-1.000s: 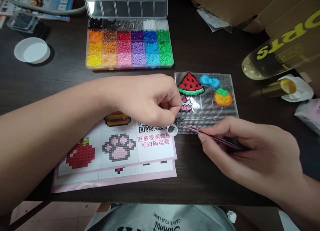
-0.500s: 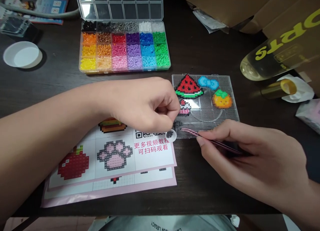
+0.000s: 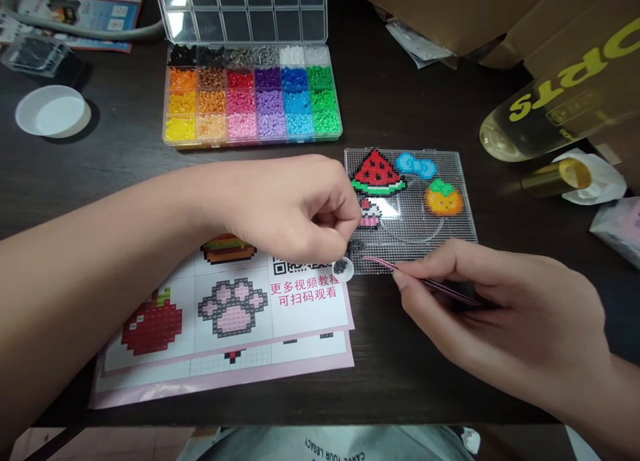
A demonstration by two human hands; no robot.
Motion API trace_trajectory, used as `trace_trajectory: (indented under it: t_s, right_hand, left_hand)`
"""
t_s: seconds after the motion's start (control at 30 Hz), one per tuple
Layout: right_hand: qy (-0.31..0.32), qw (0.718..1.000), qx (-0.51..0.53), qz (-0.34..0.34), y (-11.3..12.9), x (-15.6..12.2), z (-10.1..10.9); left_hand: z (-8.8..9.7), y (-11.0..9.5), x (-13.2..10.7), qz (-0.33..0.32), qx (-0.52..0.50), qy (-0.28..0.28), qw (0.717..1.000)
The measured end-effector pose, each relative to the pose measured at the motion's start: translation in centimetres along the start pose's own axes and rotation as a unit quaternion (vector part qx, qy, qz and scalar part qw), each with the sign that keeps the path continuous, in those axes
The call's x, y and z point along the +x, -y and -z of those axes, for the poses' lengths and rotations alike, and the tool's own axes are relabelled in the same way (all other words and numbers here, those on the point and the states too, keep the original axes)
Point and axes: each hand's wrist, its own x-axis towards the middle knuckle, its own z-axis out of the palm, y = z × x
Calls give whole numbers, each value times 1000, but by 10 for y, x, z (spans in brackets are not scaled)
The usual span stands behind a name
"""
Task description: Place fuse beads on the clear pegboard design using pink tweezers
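Observation:
My left hand [image 3: 290, 208] is curled closed over the pattern sheet [image 3: 225, 308], pinching a small white dish of dark beads [image 3: 343, 268]. Pink tweezers [image 3: 415, 278] are pinched in my right hand [image 3: 490, 308], their tips resting at the near left edge of the clear pegboard [image 3: 460, 231]. The pegboard carries a bead watermelon [image 3: 377, 171], a blue bow [image 3: 417, 164], an orange fruit [image 3: 443, 198] and a small pink-and-white piece [image 3: 369, 216]. A few dark beads lie on the board just by the tweezer tips.
An open bead box [image 3: 253, 94] with many colour compartments stands at the back. A white lid [image 3: 50, 111] lies far left. A clear bottle [image 3: 550, 114], a gold cap [image 3: 555, 178], tissue and cardboard boxes crowd the right. The table's near edge is by my lap.
Both hands keep nearly the same pose over the second. The view has shifted slightly; the tweezer tips stay at the board's near left edge.

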Motion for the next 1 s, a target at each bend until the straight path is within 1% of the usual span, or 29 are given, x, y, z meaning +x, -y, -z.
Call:
trace_trajectory:
  t_s: [0.13,0.33,0.6,0.73,0.93,1.0]
  right_hand:
    - [-11,1000,-4,-10,1,0,-1]
    - [-6,1000,5,-9,-1,2,-2]
    - [-3,1000,16,-13,-1,1,-2]
    - [-6,1000,12,-4,-2,0,-1]
    - [-17,1000,9,2,-2,-1,-2]
    - [-29,999,21,6,0,-3,-2]
  left_hand:
    - [1,0,0,5,7,1,1000]
    - [2,2,0,0,3,21,1000]
    - [2,0,1,13,8,18,1000]
    - [2,1,1,17,1,23,1000]
    - [3,3,0,6,10,25,1000]
    - [3,3,-1,1,20,24,1000]
